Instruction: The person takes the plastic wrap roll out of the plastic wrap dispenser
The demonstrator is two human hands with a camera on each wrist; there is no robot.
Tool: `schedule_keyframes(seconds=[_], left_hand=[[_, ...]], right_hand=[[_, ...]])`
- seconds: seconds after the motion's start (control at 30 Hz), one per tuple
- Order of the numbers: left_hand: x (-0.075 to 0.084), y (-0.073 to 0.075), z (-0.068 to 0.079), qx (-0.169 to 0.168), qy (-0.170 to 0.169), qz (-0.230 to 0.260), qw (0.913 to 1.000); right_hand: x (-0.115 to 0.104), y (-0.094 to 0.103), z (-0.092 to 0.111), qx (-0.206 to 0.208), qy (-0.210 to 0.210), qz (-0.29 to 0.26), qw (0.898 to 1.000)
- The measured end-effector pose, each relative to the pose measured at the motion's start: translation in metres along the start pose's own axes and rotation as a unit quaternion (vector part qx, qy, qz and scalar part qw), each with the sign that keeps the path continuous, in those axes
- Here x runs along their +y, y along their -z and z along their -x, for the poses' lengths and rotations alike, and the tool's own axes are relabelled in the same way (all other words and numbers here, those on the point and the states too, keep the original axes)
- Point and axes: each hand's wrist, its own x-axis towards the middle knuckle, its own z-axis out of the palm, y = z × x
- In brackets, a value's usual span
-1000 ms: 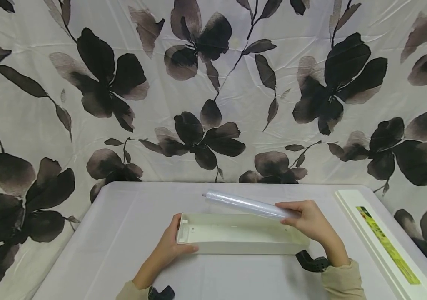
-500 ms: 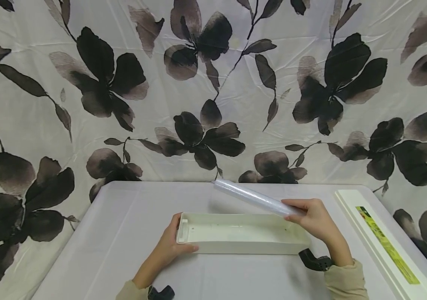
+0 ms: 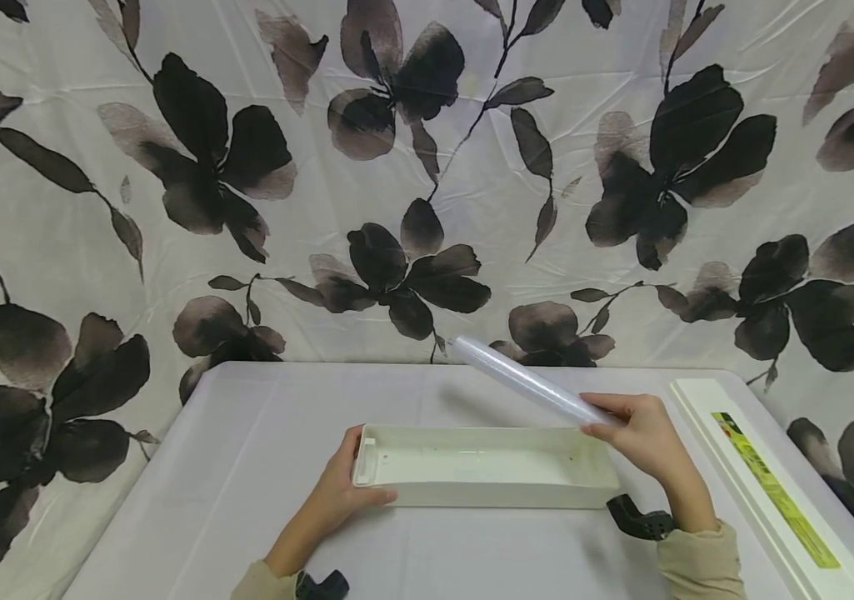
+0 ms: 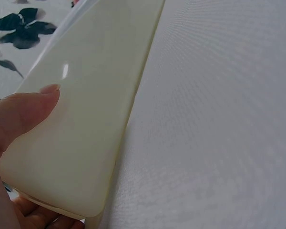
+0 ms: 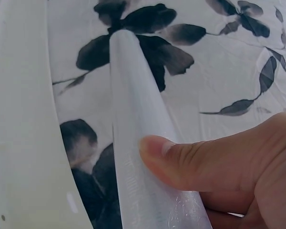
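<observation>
A roll of clear plastic wrap (image 3: 520,377) slants up to the left above the table, its near end gripped between the thumb and fingers of my right hand (image 3: 640,429). In the right wrist view the thumb presses along the side of the roll (image 5: 138,109). Below it lies a long, pale cream open box (image 3: 486,496), its inside bare apart from small specks. My left hand (image 3: 340,483) grips the left end of this box, thumb on the front wall and fingers round the end. The left wrist view shows that thumb flat against the box wall (image 4: 81,129).
A long white lid (image 3: 756,467) with a yellow label strip lies slanted along the right side of the white table (image 3: 247,433). Behind the table's far edge hangs a floral cloth (image 3: 509,275). Black wrist mounts sit on both wrists.
My right hand has moved right and slightly up with the plastic wrap roll, whose far end has risen and tilted more steeply, away from the box. The left hand and box stay put.
</observation>
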Motion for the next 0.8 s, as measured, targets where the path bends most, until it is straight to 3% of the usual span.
schedule_keyframes(seconds=[0.3,0.8], left_hand=[[0.000,-0.001,-0.001,-0.003,-0.009,-0.005,0.9999],[0.000,-0.002,-0.001,-0.005,-0.011,0.004,0.9999]], right_hand=[[0.004,0.009,0.003,0.036,-0.007,0.012,0.999],[0.008,0.020,0.007,0.063,-0.025,0.023,0.997]])
